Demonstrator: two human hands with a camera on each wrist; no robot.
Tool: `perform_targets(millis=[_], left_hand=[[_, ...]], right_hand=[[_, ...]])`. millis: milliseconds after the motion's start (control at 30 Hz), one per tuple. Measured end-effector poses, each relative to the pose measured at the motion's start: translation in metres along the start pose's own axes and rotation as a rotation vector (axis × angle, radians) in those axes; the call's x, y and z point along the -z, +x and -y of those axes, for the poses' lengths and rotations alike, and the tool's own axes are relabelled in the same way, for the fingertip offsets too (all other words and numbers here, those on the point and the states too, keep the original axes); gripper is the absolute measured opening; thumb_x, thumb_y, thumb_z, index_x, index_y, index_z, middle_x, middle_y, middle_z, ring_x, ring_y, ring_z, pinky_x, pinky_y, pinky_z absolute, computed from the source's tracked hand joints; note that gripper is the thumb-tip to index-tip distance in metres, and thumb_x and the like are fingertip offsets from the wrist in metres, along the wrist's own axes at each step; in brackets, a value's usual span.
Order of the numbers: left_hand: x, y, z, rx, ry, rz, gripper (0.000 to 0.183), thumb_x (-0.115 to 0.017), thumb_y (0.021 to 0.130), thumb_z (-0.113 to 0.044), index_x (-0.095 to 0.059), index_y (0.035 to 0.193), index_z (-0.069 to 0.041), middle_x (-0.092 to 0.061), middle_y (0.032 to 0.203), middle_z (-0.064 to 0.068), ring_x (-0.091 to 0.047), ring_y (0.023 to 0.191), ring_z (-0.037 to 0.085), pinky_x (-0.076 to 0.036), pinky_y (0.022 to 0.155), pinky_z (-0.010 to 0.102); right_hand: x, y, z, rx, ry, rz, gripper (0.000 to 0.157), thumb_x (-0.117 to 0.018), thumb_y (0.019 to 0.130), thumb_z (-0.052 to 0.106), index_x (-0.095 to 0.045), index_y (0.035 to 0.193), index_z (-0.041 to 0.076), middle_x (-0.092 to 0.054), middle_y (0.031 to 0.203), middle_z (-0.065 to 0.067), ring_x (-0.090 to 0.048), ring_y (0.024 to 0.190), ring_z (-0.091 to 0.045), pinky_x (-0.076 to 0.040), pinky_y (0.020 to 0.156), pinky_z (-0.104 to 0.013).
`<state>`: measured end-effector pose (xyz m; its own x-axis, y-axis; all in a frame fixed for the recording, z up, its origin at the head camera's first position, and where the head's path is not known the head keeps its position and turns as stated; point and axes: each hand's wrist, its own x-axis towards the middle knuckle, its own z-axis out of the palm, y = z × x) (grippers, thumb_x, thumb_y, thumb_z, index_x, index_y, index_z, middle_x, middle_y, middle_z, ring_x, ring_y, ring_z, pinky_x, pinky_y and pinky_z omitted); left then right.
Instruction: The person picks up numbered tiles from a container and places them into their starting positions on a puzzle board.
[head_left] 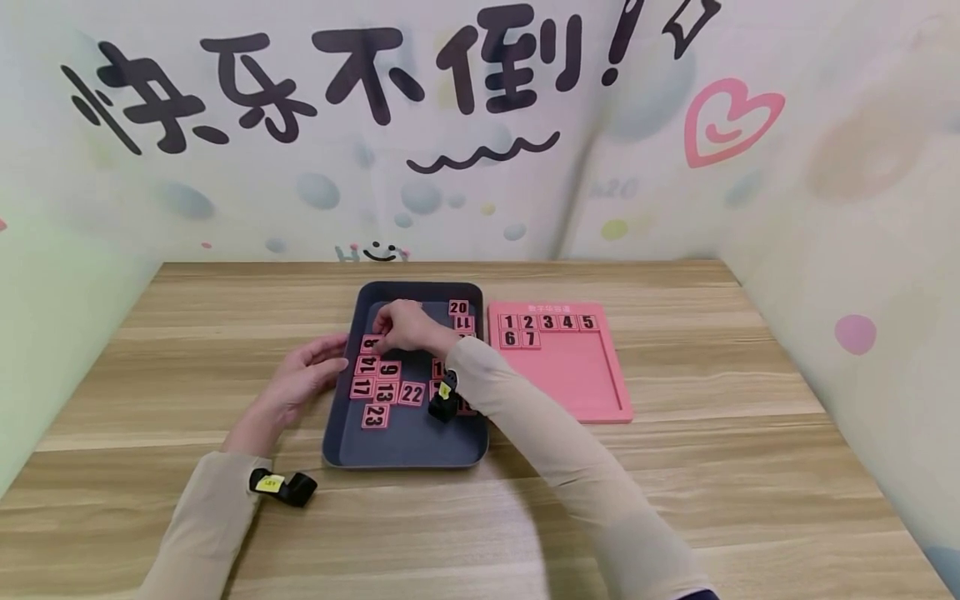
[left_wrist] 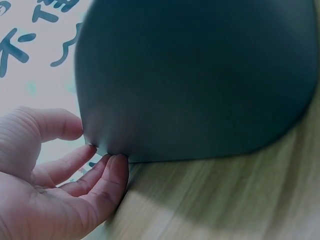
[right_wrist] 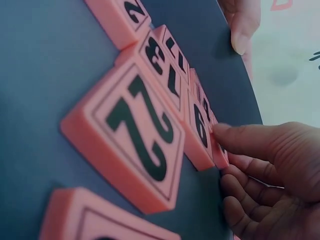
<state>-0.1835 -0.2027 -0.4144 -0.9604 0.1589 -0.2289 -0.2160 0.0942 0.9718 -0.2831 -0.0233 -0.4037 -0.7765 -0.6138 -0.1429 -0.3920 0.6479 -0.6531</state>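
The dark, round-cornered tray lies flat, the left hand touching its left wall. Inside, the right hand pinches a pink tile marked 8, beside others.

indoor tabletop spot, exact rm type unclear; wood-grain table w/ cartoon-print backdrop behind

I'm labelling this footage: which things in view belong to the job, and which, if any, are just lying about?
In the job: dark tray, numbered tiles, pink board.

Outside it: printed backdrop; wrist cameras, worn rather than loose.
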Motion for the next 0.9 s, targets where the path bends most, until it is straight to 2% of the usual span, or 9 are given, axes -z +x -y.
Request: perform_targets(millis=[167,300,500,633,767,900], left_hand=[[-0.001,-0.001,-0.001,0.006,0.009,-0.002,0.054,-0.05,0.094,-0.004,-0.03,0.142,0.007,-0.033,0.142,0.029,-0.053,0.097,-0.002,-0.047,0.082,0.018],[-0.001,-0.001,-0.001,0.009,0.01,-0.007,0.054,-0.05,0.093,-0.003,-0.029,0.142,0.007,-0.032,0.142,0.029,-0.053,0.097,-0.002,-0.047,0.081,0.018],[-0.002,-0.001,0.0,0.001,0.006,0.002,0.055,-0.051,0.093,-0.003,-0.03,0.142,0.008,-0.033,0.141,0.029,-0.054,0.098,-0.001,-0.047,0.081,0.018],[-0.002,-0.001,0.0,-0.001,0.009,0.003,0.055,-0.052,0.093,-0.004,-0.029,0.142,0.008,-0.034,0.141,0.029,-0.054,0.098,-0.001,-0.047,0.082,0.018],[-0.002,-0.001,0.001,-0.004,0.021,-0.005,0.055,-0.052,0.093,-0.005,-0.029,0.142,0.008,-0.035,0.14,0.028,-0.053,0.096,-0.002,-0.047,0.08,0.018],[-0.001,-0.001,0.001,-0.013,0.029,-0.009,0.055,-0.051,0.094,-0.005,-0.029,0.142,0.008,-0.034,0.14,0.029,-0.053,0.096,-0.002,-0.047,0.08,0.018]], right_hand=[[0.0,-0.002,0.002,-0.009,-0.063,0.01,0.021,-0.075,0.08,0.017,-0.068,0.097,0.007,-0.061,0.086,-0.001,-0.053,0.077,-0.013,-0.04,0.073,-0.021],[0.001,-0.004,0.005,0.002,-0.123,0.026,0.022,-0.074,0.081,0.016,-0.068,0.1,0.006,-0.062,0.089,-0.003,-0.054,0.078,-0.014,-0.043,0.067,-0.02],[0.006,-0.011,0.007,-0.033,-0.082,-0.002,0.017,-0.075,0.08,0.014,-0.068,0.094,0.006,-0.061,0.086,-0.002,-0.055,0.075,-0.014,-0.044,0.064,-0.019],[0.02,-0.022,0.007,-0.033,-0.044,-0.05,0.018,-0.076,0.078,0.014,-0.066,0.09,0.006,-0.06,0.084,-0.003,-0.054,0.072,-0.014,-0.045,0.06,-0.02],[0.038,-0.04,0.005,-0.025,-0.035,-0.092,0.021,-0.076,0.078,0.014,-0.065,0.093,0.005,-0.061,0.085,-0.004,-0.055,0.072,-0.015,-0.046,0.06,-0.021],[0.056,-0.06,-0.005,-0.061,-0.036,-0.127,0.025,-0.075,0.077,0.013,-0.065,0.097,0.003,-0.061,0.087,-0.005,-0.056,0.074,-0.016,-0.046,0.064,-0.024]])
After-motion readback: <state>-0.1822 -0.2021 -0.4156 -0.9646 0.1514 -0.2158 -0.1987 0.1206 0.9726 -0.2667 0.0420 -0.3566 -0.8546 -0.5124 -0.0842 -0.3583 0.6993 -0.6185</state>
